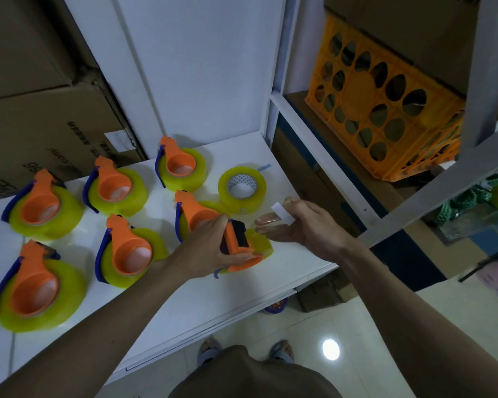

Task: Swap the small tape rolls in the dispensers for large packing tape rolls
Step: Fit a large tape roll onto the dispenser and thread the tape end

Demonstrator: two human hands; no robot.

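Fingers of the left hand [213,248] were curled round an orange plastic tape dispenser [237,248] loaded with a large yellow-tinted roll of clear packing tape [260,244], held just above the white tabletop [242,291]. A black pad on the dispenser's head was turned upward, between the thumb and the fingers. Just beside it, to the right, the right hand [305,225] was held with the thumb and forefinger pinching a strip of clear tape [270,219] pulled off the roll, a small white tab [282,212] stuck at its end; the other fingers were loosely curled beneath.

Beyond the two hands, a loose roll of yellow-tinted packing tape with a white core [241,186] lay flat on the tabletop, a blue tab at its far edge. Just beside the left hand, another loaded orange dispenser [196,216] lay partly hidden behind the knuckles. Farther to the left, five more orange dispensers with blue guards were laid flat on large yellow-tinted rolls, in rough rows. Past the right hand, an orange perforated plastic crate [380,110] was seen on a white metal shelf [308,124]. Brown cardboard boxes [41,110] were stacked at the far left.
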